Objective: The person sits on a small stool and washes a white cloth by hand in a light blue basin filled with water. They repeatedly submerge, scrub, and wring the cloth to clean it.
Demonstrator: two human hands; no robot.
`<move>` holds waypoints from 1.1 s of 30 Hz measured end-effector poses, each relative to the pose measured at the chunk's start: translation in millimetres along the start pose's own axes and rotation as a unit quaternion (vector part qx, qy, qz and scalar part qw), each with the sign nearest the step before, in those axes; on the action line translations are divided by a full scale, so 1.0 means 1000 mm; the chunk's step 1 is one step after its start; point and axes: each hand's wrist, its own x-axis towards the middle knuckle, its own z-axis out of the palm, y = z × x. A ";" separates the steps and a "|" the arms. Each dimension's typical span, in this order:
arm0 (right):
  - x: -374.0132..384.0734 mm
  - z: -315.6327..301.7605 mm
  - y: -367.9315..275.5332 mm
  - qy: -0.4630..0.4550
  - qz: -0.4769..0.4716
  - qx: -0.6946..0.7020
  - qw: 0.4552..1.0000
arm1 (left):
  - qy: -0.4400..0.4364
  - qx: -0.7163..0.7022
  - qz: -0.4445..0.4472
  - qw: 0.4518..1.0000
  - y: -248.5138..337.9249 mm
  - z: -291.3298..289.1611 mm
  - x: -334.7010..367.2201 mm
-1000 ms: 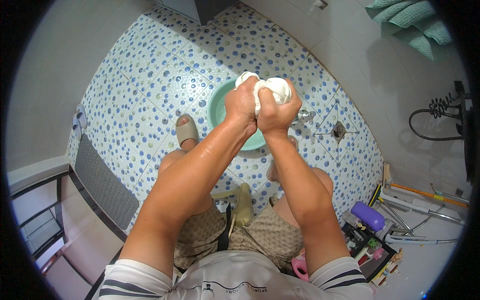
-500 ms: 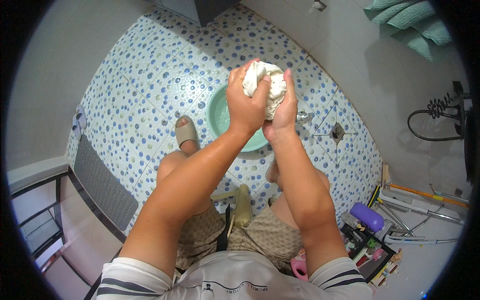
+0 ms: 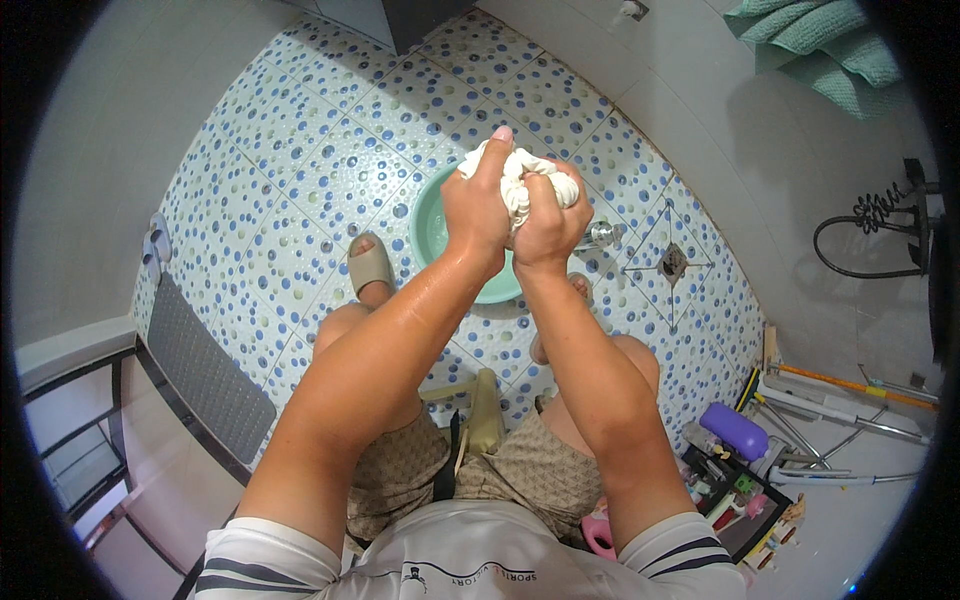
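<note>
Between my two hands is a bunched white cloth (image 3: 516,180), twisted and squeezed into folds. My left hand (image 3: 478,208) is closed round its left side, thumb pointing up and away from me. My right hand (image 3: 552,220) wraps its right side with the fingers curled in. The cloth is held above a mint-green basin (image 3: 432,232) on the floor, and my hands hide much of the basin. Some water shows inside it. A shiny metal faucet (image 3: 600,236) stands out just right of my right hand.
My sandalled feet flank the basin on a dotted tile floor (image 3: 300,200), with a drain (image 3: 674,264) to the right. A grey mat (image 3: 205,360) lies left. At lower right are a purple bottle (image 3: 735,430) and a black rack. Green towels (image 3: 830,45) hang upper right.
The loosely cupped cloth is now gripped tighter and twisted. My right fingers have curled round it, and my left hand has turned thumb-up. My right foot shows more.
</note>
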 end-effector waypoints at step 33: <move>-0.003 0.005 0.001 -0.057 0.026 0.015 0.998 | -0.096 -0.129 -0.060 0.985 -0.004 -0.008 0.011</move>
